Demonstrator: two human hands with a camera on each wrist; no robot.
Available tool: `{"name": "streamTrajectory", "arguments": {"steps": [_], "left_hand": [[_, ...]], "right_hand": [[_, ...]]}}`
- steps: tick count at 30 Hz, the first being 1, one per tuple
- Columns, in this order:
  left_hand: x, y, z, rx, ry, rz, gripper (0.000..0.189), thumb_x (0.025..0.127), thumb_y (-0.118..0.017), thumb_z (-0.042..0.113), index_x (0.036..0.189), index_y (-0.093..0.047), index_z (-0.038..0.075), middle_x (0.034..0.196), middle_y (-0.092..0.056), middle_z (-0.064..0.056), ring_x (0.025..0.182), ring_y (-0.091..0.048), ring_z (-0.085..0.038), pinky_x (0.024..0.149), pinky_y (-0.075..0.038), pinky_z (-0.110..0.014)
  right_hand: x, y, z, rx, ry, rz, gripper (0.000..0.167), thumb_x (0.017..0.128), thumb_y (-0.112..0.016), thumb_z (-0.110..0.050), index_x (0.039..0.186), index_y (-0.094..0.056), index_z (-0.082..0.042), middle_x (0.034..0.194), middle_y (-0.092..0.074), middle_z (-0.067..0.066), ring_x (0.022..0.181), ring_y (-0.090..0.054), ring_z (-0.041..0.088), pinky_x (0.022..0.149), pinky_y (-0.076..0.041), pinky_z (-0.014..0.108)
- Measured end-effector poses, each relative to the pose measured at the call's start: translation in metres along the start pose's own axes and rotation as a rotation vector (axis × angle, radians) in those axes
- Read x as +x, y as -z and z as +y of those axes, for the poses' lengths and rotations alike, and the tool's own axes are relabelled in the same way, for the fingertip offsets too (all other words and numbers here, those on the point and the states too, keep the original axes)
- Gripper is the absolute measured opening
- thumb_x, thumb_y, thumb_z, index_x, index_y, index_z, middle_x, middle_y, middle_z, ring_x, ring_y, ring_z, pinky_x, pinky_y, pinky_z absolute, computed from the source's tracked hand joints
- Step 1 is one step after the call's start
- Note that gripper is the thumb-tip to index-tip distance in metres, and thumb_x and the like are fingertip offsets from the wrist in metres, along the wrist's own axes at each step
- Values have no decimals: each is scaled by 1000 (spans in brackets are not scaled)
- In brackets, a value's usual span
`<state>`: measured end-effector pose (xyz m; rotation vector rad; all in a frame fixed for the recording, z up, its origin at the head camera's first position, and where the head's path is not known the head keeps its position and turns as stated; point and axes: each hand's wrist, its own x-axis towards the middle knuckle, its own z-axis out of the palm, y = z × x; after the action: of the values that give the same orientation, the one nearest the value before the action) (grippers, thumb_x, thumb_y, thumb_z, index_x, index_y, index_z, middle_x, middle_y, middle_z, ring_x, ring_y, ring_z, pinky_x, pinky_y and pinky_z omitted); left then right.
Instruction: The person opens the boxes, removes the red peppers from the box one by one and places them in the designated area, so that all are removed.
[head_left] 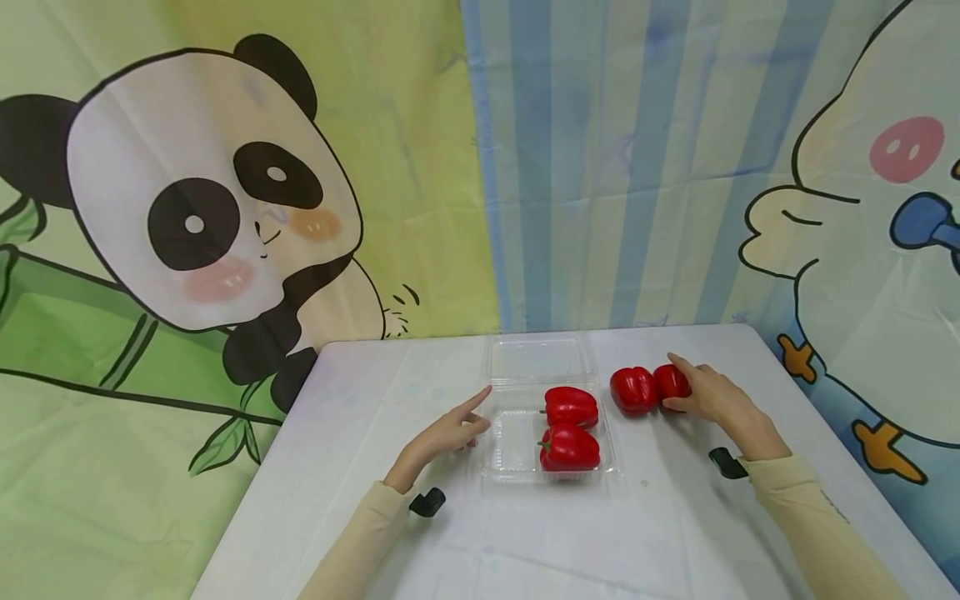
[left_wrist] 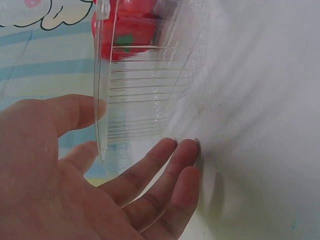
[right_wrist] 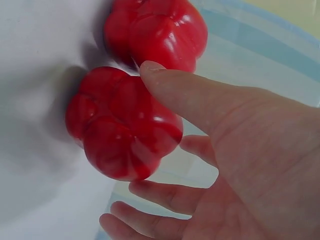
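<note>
Two red bell peppers, a rear one (head_left: 572,407) and a front one (head_left: 570,448), lie on their sides in the right half of an open clear plastic clamshell box (head_left: 512,442). Beside the box's left wall is my left hand (head_left: 448,432), fingers spread; in the left wrist view its thumb (left_wrist: 82,112) is at the rim. To the right of the box, two more bell peppers stand side by side, one left (head_left: 633,391) and one right (head_left: 670,385). My right hand (head_left: 712,394) is around the right one, its thumb (right_wrist: 175,90) overlapping it and the other fingers loosely spread.
The box's clear lid (head_left: 540,360) lies folded back behind it. Everything stands on a white-covered table (head_left: 420,550). A printed curtain (head_left: 570,167) with cartoon animals hangs along the table's back edge.
</note>
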<state>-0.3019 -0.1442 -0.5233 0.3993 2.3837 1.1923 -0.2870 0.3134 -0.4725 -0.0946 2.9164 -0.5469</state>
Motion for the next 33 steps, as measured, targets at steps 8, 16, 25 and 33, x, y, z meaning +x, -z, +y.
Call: {"name": "streamTrajectory", "arguments": {"steps": [8,16,25,33], "left_hand": [[-1,0,1,-5,-3,-4,65,104,-54,34,160,-21,41,128,-62,-14,82,-61,-24,65,-44,-33],[-2,0,0,-21,-12,-9,65,104,-54,34,160,-22,39,126,-62,-15,78,-59,-23,64,-43,-34],[-2,0,1,-4,-12,-7,65,103,-54,35,160,-21,39,126,-62,-14,81,-61,-25,65,-45,-34],[-2,1,2,9,-11,-7,66,103,-54,34,160,-21,37,128,-62,-15,82,-62,-25,65,-45,-34]], "right_hand": [[-1,5,-5,-18,13,-4,90,88,-77,-32,153,-27,2,136,-41,44,121,-46,62,90,-48,68],[-2,8,-12,-28,-2,-16,91,86,-78,-32,153,-28,1,137,-40,44,122,-44,63,89,-49,68],[-1,10,-16,-41,-8,-15,91,85,-79,-33,153,-28,1,142,-34,45,125,-39,65,90,-46,71],[-1,11,-22,-49,7,-12,90,85,-80,-29,153,-29,2,143,-34,45,126,-38,64,90,-46,71]]}}
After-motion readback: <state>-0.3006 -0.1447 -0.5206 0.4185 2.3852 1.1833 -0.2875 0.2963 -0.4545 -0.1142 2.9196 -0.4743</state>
